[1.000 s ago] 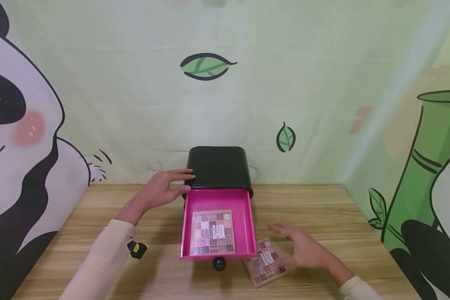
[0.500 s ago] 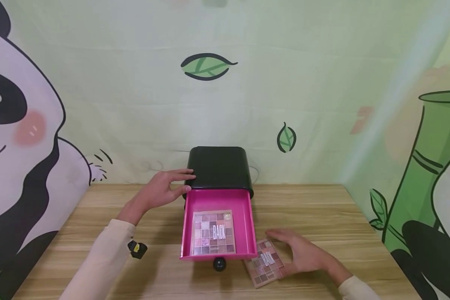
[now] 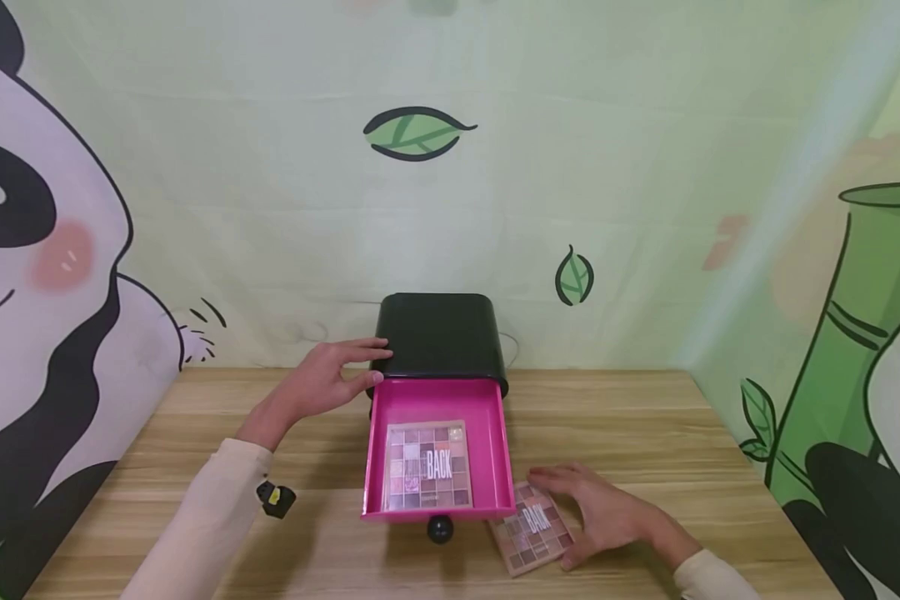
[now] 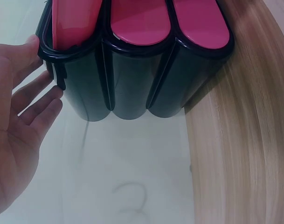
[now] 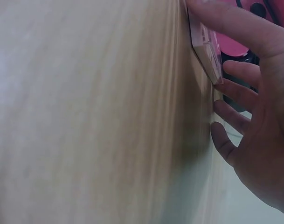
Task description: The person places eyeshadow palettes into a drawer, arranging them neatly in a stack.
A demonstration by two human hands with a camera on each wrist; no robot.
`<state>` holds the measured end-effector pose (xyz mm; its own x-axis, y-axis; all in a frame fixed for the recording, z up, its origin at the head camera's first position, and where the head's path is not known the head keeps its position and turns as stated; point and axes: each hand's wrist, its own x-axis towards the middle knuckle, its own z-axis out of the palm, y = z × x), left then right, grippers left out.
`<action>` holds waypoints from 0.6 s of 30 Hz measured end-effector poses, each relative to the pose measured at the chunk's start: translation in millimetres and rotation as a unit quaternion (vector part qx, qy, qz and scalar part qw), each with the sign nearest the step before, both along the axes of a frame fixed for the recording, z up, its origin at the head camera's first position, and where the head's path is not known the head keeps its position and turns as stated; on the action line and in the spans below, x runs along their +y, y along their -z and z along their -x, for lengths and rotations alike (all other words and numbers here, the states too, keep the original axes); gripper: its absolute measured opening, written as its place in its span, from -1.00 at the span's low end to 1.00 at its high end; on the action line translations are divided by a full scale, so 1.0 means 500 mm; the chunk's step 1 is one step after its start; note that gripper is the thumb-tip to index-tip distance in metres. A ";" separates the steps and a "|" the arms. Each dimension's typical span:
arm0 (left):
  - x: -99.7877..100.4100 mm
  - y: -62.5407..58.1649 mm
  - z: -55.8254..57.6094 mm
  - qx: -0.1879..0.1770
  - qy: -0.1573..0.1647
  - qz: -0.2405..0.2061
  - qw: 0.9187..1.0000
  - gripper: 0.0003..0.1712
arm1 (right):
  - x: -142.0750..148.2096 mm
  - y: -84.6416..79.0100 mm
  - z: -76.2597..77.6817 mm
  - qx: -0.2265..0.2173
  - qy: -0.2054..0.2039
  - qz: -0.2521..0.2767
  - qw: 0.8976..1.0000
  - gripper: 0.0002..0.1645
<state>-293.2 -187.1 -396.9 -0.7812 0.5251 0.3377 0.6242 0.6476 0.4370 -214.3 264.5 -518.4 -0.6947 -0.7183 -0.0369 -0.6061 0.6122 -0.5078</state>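
A small black cabinet (image 3: 438, 333) stands against the back, its top pink drawer (image 3: 487, 450) pulled out by a black knob's side. My left hand (image 3: 322, 379) rests its straight fingers on the cabinet's left edge, thumb beside the drawer's rear corner. Inside the drawer lies a square eyeshadow palette (image 3: 412, 471) lettered "BACK". A second eyeshadow palette (image 3: 528, 533) lies tilted on the table, just right of the drawer front. My right hand (image 3: 607, 517) spans its right side, thumb and fingers pinching opposite edges. The right wrist view shows this palette's edge (image 5: 209, 60) between thumb and fingertips.
The left wrist view shows two more pink drawers (image 4: 141, 23) pushed in. A round black knob (image 3: 440, 529) sticks out from the open drawer's front. Behind the wooden table (image 3: 607, 417) hangs a green cloth (image 3: 630, 167) printed with pandas and leaves.
My right hand has come down onto the loose palette, its thumb and fingers moving to the palette's edges. My left hand, the drawer and the palette inside stay where they were.
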 end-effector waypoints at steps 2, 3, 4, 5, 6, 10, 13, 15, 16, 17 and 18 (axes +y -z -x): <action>-0.001 0.001 0.000 -0.003 -0.002 0.000 1.000 -0.52 | 0.000 -0.003 -0.002 -0.005 0.001 -0.003 1.000 0.32; -0.001 0.001 0.000 -0.004 -0.002 -0.001 1.000 -0.52 | 0.000 -0.005 -0.003 -0.008 0.002 -0.005 1.000 0.31; -0.001 0.001 0.000 -0.004 -0.002 0.000 1.000 -0.52 | 0.000 -0.006 -0.004 -0.011 0.004 -0.006 1.000 0.30; -0.001 0.001 0.000 -0.003 -0.002 0.000 1.000 -0.52 | 0.000 -0.008 -0.006 -0.015 0.006 -0.007 1.000 0.30; -0.001 0.000 0.000 -0.002 -0.001 0.000 1.000 -0.52 | 0.001 -0.010 -0.008 -0.018 0.009 -0.009 1.000 0.29; 0.000 0.000 0.001 0.003 0.001 0.001 1.000 -0.52 | 0.004 -0.014 -0.016 -0.028 0.020 -0.014 0.999 0.28; 0.000 0.001 0.001 0.005 0.001 0.001 1.000 -0.52 | 0.007 -0.015 -0.020 -0.019 0.027 -0.010 0.999 0.27; 0.000 0.001 0.002 0.006 0.001 0.002 1.000 -0.52 | 0.009 -0.015 -0.022 -0.005 0.032 -0.002 0.999 0.26; 0.000 0.002 0.002 0.007 0.001 0.001 1.000 -0.52 | 0.010 -0.015 -0.023 0.003 0.033 0.005 0.999 0.26; 0.000 0.003 0.002 0.006 0.000 0.001 1.000 -0.52 | 0.011 -0.015 -0.023 0.012 0.036 0.012 0.999 0.26; 0.000 0.003 0.001 0.006 0.000 0.000 1.000 -0.52 | 0.013 -0.015 -0.024 0.017 0.040 0.020 0.999 0.26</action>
<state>-294.0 -187.1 -398.3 -0.7763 0.5258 0.3476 0.6303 0.6472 0.4288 -202.2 270.8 -510.9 -0.7500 -0.6613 0.0157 -0.5740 0.6389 -0.5122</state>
